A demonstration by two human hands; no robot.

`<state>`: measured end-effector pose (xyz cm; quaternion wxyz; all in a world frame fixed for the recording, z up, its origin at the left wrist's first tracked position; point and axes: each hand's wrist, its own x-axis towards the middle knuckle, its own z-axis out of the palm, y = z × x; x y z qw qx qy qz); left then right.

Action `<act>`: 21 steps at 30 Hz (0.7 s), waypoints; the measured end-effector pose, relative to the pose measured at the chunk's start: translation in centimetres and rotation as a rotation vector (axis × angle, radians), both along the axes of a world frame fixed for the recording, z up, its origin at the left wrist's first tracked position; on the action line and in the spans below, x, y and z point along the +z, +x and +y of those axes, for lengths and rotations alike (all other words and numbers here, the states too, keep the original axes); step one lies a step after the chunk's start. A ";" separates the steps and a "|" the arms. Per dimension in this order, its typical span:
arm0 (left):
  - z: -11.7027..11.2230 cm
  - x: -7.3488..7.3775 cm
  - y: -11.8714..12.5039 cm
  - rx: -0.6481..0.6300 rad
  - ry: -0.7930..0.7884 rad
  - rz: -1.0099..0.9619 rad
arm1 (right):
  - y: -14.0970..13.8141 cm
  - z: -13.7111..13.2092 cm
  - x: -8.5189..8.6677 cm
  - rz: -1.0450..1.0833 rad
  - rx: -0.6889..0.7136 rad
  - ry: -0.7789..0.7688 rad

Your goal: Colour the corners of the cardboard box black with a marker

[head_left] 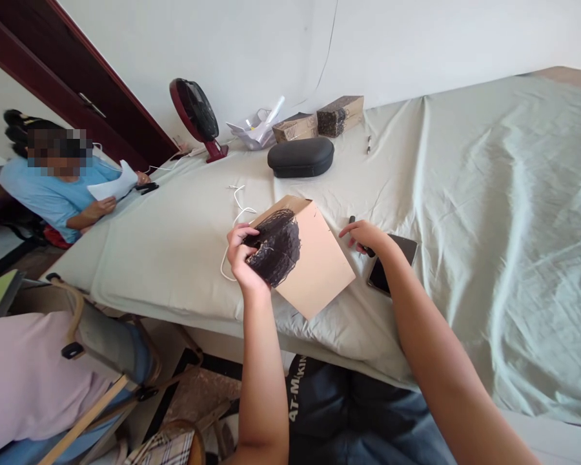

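Room: a plain indoor workroom around you; home or office cannot be told.
Tabletop (574, 78): long, draped in pale cloth (169, 223), with a desk fan (192, 110).
Door (61, 68): dark red, beside a white wall (213, 39).
Armchair (111, 342): to your left, with a person in lavender (24, 387).

white wall (416, 39) | dark-red door (58, 71), metal handle (91, 104) | pale-green cloth (174, 213) over table | chair (111, 349) | brown floor (198, 391)
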<state>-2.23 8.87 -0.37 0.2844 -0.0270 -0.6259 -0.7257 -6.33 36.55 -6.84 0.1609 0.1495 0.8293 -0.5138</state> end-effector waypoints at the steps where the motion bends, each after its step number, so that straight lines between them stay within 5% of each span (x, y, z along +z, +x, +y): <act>1: 0.0 0.0 0.0 0.000 -0.002 0.000 | 0.1 0.4 0.0 -0.020 0.033 -0.092; 6: 0.0 0.0 -0.3 0.005 0.026 -0.019 | 0.5 2.6 0.0 -0.008 0.133 -0.440; 12: -0.2 -0.2 -0.5 0.001 0.040 -0.013 | 0.2 2.8 0.3 0.106 0.068 -0.658; 21: -0.6 -1.1 -1.0 -0.016 0.002 0.015 | 2.0 0.6 3.6 0.374 0.039 -0.464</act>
